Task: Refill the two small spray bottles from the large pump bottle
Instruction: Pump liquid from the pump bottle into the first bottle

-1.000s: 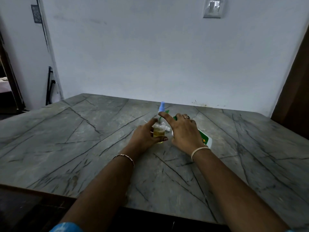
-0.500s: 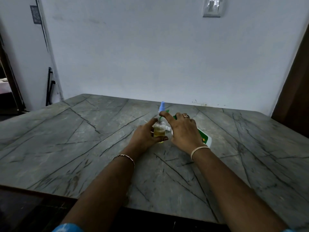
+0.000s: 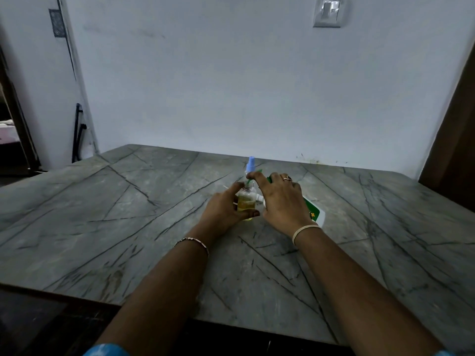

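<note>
No words or numbers readable, green label [image 3: 309,206] seen on the pump bottle [image 3: 321,218] right of centre, small yellow cross-like mark borne on it, lettering not made out.

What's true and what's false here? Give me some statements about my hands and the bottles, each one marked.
1. The left hand grips the small clear bottle of yellow liquid. True.
2. That small clear bottle is empty. False: it is partly filled with yellow liquid.
3. A small spray bottle with a light blue top stands behind it. True.
4. The right hand lies flat on the grey veined stone table. False: it is on the white pump bottle with the green label.
</note>
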A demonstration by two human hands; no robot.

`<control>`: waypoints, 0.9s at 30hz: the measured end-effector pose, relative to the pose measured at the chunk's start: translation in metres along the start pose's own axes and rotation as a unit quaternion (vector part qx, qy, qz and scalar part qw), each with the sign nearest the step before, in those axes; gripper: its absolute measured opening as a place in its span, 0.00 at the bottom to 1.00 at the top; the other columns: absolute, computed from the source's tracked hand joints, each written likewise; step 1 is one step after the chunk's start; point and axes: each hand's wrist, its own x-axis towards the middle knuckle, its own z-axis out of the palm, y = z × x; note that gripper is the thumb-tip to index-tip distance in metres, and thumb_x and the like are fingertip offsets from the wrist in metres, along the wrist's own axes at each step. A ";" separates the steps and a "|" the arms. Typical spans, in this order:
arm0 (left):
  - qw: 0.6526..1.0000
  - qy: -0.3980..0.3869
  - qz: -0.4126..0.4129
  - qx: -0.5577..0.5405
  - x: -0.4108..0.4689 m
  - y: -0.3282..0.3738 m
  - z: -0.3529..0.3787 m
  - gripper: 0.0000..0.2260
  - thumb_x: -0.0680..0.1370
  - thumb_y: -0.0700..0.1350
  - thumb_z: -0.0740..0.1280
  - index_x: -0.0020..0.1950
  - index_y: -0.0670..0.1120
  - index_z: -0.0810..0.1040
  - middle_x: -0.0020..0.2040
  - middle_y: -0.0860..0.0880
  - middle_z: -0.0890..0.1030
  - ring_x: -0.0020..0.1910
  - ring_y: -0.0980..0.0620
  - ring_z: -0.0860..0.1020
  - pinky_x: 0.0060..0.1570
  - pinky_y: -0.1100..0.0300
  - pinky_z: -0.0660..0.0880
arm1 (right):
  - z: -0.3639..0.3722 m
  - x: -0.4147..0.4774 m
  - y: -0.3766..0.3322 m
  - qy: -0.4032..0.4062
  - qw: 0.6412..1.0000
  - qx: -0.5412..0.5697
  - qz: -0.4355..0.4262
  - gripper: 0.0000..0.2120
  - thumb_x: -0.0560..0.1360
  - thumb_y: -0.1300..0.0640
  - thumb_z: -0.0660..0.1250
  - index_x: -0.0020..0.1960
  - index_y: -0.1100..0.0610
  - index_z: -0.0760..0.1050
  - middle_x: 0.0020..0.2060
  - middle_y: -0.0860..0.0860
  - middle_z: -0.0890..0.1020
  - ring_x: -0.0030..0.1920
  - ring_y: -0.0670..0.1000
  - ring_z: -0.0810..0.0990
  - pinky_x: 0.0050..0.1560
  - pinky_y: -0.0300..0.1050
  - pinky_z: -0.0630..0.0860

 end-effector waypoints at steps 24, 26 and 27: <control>1.000 0.007 -0.002 -0.008 0.000 -0.001 0.000 0.38 0.67 0.54 0.76 0.72 0.51 0.64 0.58 0.47 0.81 0.51 0.51 0.80 0.56 0.54 0.77 | -0.002 -0.003 0.005 -0.008 1.000 -0.008 -0.006 0.41 0.73 0.60 0.68 0.75 0.39 0.49 0.56 0.56 0.74 0.60 0.58 0.72 0.59 0.55 0.71; 1.000 0.009 -0.001 -0.010 0.000 -0.002 0.001 0.38 0.66 0.54 0.77 0.72 0.51 0.65 0.57 0.47 0.81 0.50 0.51 0.81 0.55 0.53 0.77 | -0.003 -0.004 0.005 -0.015 1.000 -0.009 -0.004 0.42 0.73 0.59 0.68 0.76 0.38 0.48 0.57 0.56 0.73 0.61 0.58 0.71 0.60 0.55 0.71; 1.000 0.009 -0.001 -0.012 0.000 -0.002 0.001 0.38 0.66 0.54 0.77 0.72 0.51 0.65 0.57 0.47 0.81 0.50 0.51 0.81 0.56 0.52 0.77 | -0.003 -0.004 0.005 -0.016 1.000 -0.010 -0.004 0.42 0.73 0.59 0.69 0.76 0.38 0.48 0.57 0.56 0.73 0.61 0.58 0.71 0.60 0.56 0.71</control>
